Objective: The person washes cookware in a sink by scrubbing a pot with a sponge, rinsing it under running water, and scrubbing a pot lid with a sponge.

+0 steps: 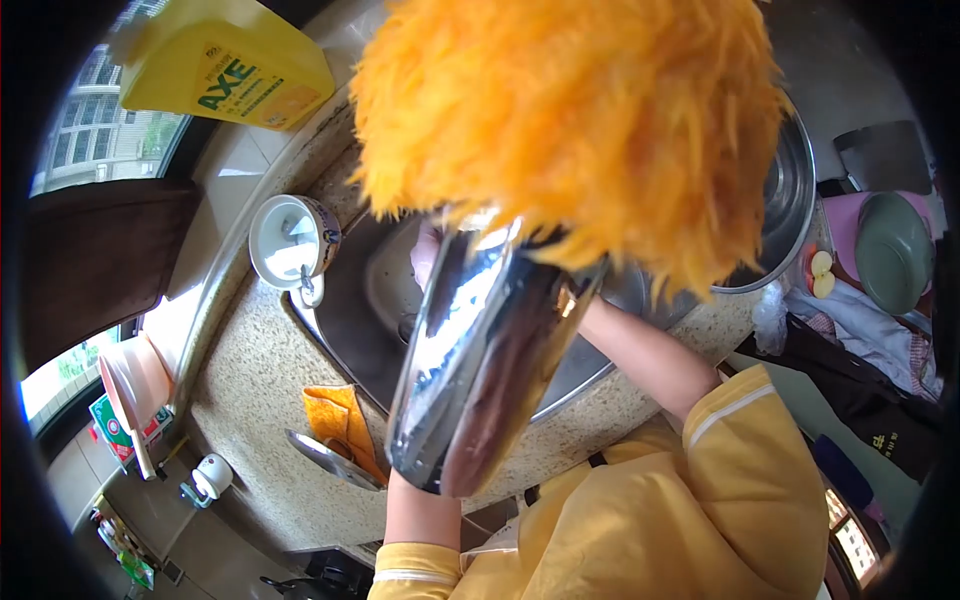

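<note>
A fluffy orange mass (pixel 570 120) and a shiny metal cylinder (pixel 480 370) fill the middle of the head view, very near the camera. They cover most of the metal sink (pixel 350 300) and both of my hands. My left forearm (pixel 425 515) passes up behind the cylinder. A pinkish patch (pixel 426 255) shows beside the cylinder's upper left; I cannot tell whether it is part of a hand. From the right, my right forearm (pixel 640 345) reaches over the sink, its hand hidden behind the cylinder. What either hand holds is not visible.
A white mug (pixel 285 245) with a spoon stands by the sink's left rim. On the counter lie an orange cloth (pixel 335 420) and a shiny metal piece (pixel 325 455). A yellow AXE bottle (pixel 235 75) stands behind. At right are a large metal pan (pixel 795 200), green bowl (pixel 893 250) and cut apple (pixel 822 275).
</note>
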### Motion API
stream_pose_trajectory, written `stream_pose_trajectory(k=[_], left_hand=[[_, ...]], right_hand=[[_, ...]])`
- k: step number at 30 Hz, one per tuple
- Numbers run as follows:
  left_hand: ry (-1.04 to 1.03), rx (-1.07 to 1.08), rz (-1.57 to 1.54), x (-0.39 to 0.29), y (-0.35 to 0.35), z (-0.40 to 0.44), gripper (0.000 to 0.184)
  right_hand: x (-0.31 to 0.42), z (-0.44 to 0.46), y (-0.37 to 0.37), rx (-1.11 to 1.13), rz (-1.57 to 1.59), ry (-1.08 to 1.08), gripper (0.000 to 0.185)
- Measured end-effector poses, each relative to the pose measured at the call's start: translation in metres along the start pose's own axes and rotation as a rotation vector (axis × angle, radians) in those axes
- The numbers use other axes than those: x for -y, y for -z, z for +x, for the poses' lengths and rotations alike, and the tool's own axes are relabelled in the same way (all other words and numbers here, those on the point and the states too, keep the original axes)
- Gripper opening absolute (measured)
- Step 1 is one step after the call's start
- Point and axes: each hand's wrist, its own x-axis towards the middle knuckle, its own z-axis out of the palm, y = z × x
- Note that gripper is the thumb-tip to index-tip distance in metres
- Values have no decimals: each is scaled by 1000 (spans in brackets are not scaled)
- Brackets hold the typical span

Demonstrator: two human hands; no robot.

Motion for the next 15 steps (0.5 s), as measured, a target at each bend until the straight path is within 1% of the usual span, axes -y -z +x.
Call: stream_pose_trajectory(k=[1,2,3,4,5,7,8,10,13,14,15], left_hand=[[-35,15,45,5,0,3,33],[-40,8,16,0,1,0,32],[-155,96,358,38,-1,6,32],[-301,146,685,77,-2,12,31],[-381,162,816,87,-2,10,32],[-249,74,482,74,6,-6,32],[-180,15,285,61,8,-14,32],[-84,-14,187,64,16,-39,32],[16,-27,154,77,25,-66,33],[37,-29,147,80,26,-70,33],[61,-37,136,84,28,-75,33]], right_hand=[[9,-8,9,157,254,-247,24],[17,-21,12,321,510,-505,24],[1,-36,-6,306,420,-428,24],[37,-38,22,466,342,-480,25],[18,-50,13,373,-45,-262,24],[-19,-53,-10,166,-416,-176,24],[-30,-34,-19,62,-403,-314,24],[-41,1,-33,-147,-364,-588,25],[-6,1,-50,127,-150,-601,29],[-12,0,-62,64,44,-444,33],[44,5,-39,-241,274,-577,33]])
